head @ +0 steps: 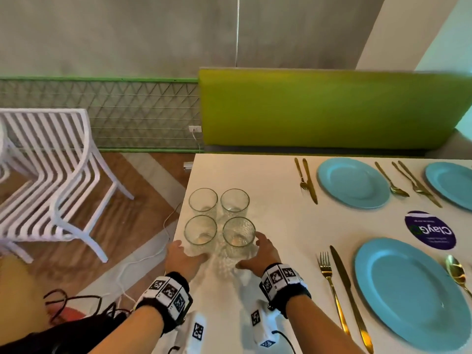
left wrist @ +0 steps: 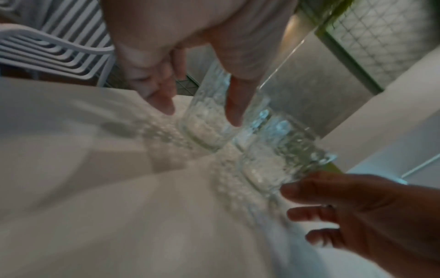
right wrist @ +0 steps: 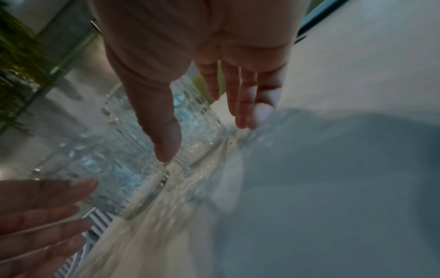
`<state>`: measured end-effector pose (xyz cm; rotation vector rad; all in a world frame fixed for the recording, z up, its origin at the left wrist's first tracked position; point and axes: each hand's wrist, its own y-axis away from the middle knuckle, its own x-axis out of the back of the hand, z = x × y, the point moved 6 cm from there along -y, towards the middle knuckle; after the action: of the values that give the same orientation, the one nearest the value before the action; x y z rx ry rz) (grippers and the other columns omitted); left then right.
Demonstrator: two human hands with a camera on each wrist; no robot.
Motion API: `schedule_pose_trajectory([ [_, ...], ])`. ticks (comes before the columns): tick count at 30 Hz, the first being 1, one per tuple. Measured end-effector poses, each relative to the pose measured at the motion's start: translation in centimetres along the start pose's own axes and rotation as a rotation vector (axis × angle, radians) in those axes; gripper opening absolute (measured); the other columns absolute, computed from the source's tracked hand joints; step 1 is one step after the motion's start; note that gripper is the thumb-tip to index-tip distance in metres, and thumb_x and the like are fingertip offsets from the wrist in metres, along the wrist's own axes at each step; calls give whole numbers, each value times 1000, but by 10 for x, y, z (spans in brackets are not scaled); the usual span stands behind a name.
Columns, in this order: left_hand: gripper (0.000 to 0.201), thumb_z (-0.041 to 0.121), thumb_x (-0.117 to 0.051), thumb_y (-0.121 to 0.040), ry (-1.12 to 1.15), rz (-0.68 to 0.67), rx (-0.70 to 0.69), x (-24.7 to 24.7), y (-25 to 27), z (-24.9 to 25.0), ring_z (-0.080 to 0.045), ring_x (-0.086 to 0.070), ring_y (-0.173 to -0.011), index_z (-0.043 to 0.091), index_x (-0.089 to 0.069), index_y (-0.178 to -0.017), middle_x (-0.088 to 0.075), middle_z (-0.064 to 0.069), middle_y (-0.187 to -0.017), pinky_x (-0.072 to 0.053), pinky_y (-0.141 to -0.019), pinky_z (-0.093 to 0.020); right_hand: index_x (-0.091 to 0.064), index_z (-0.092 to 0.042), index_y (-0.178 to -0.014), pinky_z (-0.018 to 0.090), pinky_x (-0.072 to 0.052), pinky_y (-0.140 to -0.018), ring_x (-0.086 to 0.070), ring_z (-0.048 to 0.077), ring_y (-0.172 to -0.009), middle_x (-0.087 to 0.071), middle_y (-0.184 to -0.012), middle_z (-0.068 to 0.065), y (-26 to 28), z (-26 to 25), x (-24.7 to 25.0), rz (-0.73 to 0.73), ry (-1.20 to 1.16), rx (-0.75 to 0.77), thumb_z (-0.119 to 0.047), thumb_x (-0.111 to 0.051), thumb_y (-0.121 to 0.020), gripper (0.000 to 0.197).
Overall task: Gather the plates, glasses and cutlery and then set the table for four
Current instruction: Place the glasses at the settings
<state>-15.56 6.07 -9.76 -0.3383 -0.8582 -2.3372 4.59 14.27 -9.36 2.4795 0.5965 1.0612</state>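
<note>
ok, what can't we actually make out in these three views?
- Fourth place setting: head view shows three blue plates, the far right plate cut by the frame edge; no fourth in view.
- Contact of left hand and right hand with the near glasses: wrist views motion-blurred.
- Purple sticker: small print unreadable.

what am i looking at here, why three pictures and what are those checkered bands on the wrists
No machine here: a person sets a table wearing three cameras. The big picture is from the head; the two blurry ones look along each wrist. The checkered bands carry those wrist cameras. On the white table stand four empty glasses, with three blue plates and gold cutlery showing. The left hand and right hand flank the two nearest glasses, fingers straight; no grip yet.
</note>
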Motion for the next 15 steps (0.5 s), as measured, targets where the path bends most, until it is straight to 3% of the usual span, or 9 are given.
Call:
schedule_pose_trajectory([
  [6, 94, 30, -89, -42, -59, -133, -153, -15, -36, -3, -25, -61, -106, 15, -46, -125, -61, -4, -118, -51, -93, -45, -31, -15, -141, 30, -39, -106, -45, 22, -128, -45, -140, 4, -14, -5, -11, 46, -15, 6, -26, -83, -66, 92],
  [8, 89, 26, -89, -46, -62, -146, -181, -16, -36, -1, -23, -61, -102, 15, -46, -122, -62, -2, -113, -51, -91, -40, -34, -17, -136, 28, -43, -100, -51, 23, -121, -51, -134, 4, -16, -7, -11, 82, -37, 2, -26, -84, -64, 88],
  [11, 85, 17, -86, -57, -99, -150, -222, -15, -34, 2, -17, -53, -105, 12, -42, -129, -55, 1, -115, -42, -88, -28, -33, -19, -137, 25, -43, -97, -54, 21, -119, -54, -132, 1, -17, -8, -11, 99, -69, 10, -25, -85, -62, 92],
  [15, 85, 12, -85, -60, -89, -157, -248, -18, -36, 2, -19, -51, -108, 7, -41, -132, -53, -6, -123, -37, -89, -26, -37, -22, -135, 26, -47, -97, -56, 18, -115, -55, -129, -2, -19, -8, -13, 113, -81, 21, -25, -84, -61, 88],
])
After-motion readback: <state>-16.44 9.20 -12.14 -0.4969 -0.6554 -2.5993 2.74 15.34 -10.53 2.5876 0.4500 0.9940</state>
